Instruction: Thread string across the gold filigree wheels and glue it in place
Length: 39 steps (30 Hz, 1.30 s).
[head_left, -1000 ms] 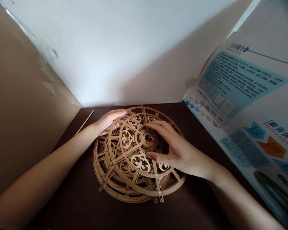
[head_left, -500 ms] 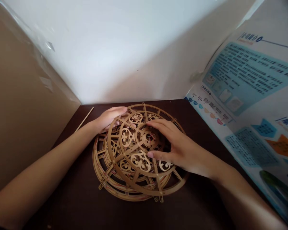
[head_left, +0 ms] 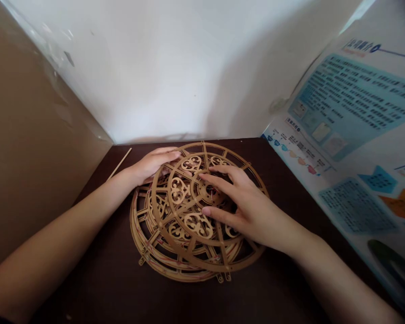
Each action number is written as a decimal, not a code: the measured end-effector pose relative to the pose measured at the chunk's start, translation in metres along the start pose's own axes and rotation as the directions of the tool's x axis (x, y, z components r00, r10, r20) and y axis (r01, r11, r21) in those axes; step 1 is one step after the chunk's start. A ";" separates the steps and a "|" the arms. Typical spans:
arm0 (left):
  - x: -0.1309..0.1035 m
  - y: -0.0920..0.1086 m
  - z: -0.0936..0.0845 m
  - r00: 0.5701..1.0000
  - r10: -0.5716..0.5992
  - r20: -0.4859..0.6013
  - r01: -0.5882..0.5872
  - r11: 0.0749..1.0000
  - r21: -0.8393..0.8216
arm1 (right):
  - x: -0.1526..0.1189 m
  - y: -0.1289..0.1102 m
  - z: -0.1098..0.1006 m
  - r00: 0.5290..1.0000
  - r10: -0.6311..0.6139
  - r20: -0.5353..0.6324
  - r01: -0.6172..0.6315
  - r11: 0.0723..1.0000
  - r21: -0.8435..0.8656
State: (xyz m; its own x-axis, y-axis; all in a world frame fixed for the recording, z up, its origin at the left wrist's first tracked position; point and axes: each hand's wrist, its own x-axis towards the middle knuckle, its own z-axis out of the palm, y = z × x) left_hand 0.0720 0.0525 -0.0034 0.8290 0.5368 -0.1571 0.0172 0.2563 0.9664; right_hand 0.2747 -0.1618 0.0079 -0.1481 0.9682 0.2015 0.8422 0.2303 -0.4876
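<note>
Several round openwork wooden discs lie stacked in the middle of the dark table. The top disc point(head_left: 176, 236) has spokes, a central hub point(head_left: 203, 194) and scroll-shaped cutouts, and sits shifted to the right of the lower discs point(head_left: 145, 260). Thin reddish strands show between the layers. My left hand point(head_left: 155, 164) grips the top disc's far-left rim, thumb above and fingers partly hidden below. Over the hub, my right hand point(head_left: 245, 200) is open, its fingers apart and pointing left; whether the fingertips touch the wood is unclear.
A thin wooden stick point(head_left: 119, 164) lies at the table's back left, beyond my left forearm. White board point(head_left: 175, 81) stands behind, a brown panel point(head_left: 30, 148) on the left, and a printed poster point(head_left: 354, 112) on the right. The dark table point(head_left: 148, 301) extends toward me.
My right hand has moved slightly left over the hub, with its fingers more spread. The top disc has shifted a little to the right and away from me. My left hand keeps its place.
</note>
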 end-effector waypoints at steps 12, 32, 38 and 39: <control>-0.001 0.005 0.001 1.000 0.005 0.028 -0.006 0.998 0.055 | -0.002 0.002 0.006 0.998 -0.044 -0.035 0.045 0.999 0.024; -0.004 0.002 0.007 0.999 -0.031 0.028 0.031 1.000 -0.003 | -0.005 0.005 -0.004 0.997 -0.073 0.020 0.070 0.993 0.097; -0.002 0.002 0.005 0.998 -0.006 -0.066 0.010 0.998 0.065 | -0.003 0.002 0.001 0.999 -0.029 0.023 0.027 0.998 0.056; -0.001 0.002 0.004 0.998 -0.009 -0.066 0.014 0.997 0.070 | -0.002 0.001 0.002 0.999 -0.023 0.026 0.022 0.999 0.046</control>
State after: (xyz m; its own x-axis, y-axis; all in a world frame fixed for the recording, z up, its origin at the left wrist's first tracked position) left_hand 0.0733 0.0493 -0.0007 0.7899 0.5865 -0.1790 0.0679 0.2065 0.9761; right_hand 0.2751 -0.1631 0.0053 -0.1814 0.9648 0.1904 0.8137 0.2560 -0.5218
